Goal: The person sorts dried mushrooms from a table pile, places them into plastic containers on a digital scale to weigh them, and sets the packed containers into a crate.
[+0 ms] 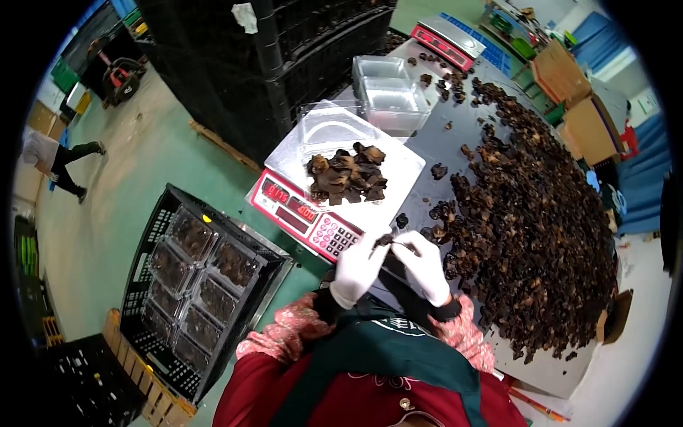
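Observation:
My left hand (358,269), in a white glove, is closed at the fingertips on a small dark piece of wood ear mushroom (384,240). My right hand (425,267), gloved too, has its fingers bent in against the same piece from the other side. Just beyond my hands is a red and white digital scale (402,165) with lit red digits. On its plate rests an open clear plastic box (313,135) holding several brown wood ear mushrooms (346,174). A big heap of the same mushrooms (530,228) covers the table to my right.
Stacked empty clear boxes (391,96) stand behind the scale, with a second scale (448,41) farther back. At lower left, a black crate (167,192) holds several filled boxes. Tall black crates (213,71) rise ahead. A person (53,156) walks at far left.

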The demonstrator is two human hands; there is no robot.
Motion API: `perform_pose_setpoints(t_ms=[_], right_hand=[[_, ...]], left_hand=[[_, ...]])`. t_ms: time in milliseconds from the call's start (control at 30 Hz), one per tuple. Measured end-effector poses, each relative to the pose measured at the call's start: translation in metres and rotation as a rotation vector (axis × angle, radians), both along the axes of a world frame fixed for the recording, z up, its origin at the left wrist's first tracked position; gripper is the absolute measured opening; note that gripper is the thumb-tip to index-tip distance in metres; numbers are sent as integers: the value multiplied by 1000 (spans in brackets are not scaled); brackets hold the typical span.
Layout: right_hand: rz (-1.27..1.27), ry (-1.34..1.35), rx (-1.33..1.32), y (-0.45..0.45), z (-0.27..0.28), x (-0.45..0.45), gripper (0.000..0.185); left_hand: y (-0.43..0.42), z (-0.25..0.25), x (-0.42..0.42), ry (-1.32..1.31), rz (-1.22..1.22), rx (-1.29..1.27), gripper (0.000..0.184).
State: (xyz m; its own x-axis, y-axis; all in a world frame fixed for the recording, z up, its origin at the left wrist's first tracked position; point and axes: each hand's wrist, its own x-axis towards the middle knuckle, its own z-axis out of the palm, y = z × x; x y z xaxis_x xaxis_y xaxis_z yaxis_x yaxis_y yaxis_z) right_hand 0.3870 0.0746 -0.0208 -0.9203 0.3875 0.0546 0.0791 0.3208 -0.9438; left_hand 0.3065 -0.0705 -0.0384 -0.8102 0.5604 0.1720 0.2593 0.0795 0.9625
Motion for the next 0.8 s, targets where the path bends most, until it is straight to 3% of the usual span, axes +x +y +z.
perform_pose_setpoints(t_ms=[33,100,133,167,200,233,300,367,433,500,567,600,633,733,767,800], right_hand=[[-45,-76,-124,8,-15,18,12],[-66,-10,58,18,-24,47,8],[-102,-32,-47,23,-35,60,9],[-140,-53,-152,25,-40,71,9],[-176,-89,-268,27,-44,80,9],[-278,-100,-550,24,-41,85,9],[-355,-114,-734,27,-45,94,11],[-388,-102,-680,45,-75,104,13],[-457,-166,-70,57,-91,108,16],[-571,-143,-24,62,-96,103,24],[-452,-18,476,71,-87,98,31],[-464,-29,585,73,-77,94,35],[-503,23,658,77,-71,88,34],[-475,119,466,91,-53,58,21],[-444,164,460,90,-41,39,15],[-404,161,359,90,-30,19,14]], left_hand=[[3,-4,7,-117,-59,0,28],[17,-30,18,-143,-178,-87,26],[24,-40,25,-214,-257,-216,23],[31,-48,36,28,-240,-267,21],[39,-62,48,32,-264,-299,20],[49,-74,58,37,-291,-330,20],[64,-84,67,-36,-327,-371,24],[81,-93,70,-77,-298,-407,28],[90,-93,68,-218,-268,-354,44],[87,-84,70,-189,-260,-337,46],[71,-71,68,-95,-305,-288,44],[57,-65,67,-142,-268,-122,36],[40,-44,63,-91,-158,-67,32],[-12,-34,11,386,209,57,21],[-31,-28,-5,341,412,-161,23],[-40,0,-18,123,528,-45,26]])
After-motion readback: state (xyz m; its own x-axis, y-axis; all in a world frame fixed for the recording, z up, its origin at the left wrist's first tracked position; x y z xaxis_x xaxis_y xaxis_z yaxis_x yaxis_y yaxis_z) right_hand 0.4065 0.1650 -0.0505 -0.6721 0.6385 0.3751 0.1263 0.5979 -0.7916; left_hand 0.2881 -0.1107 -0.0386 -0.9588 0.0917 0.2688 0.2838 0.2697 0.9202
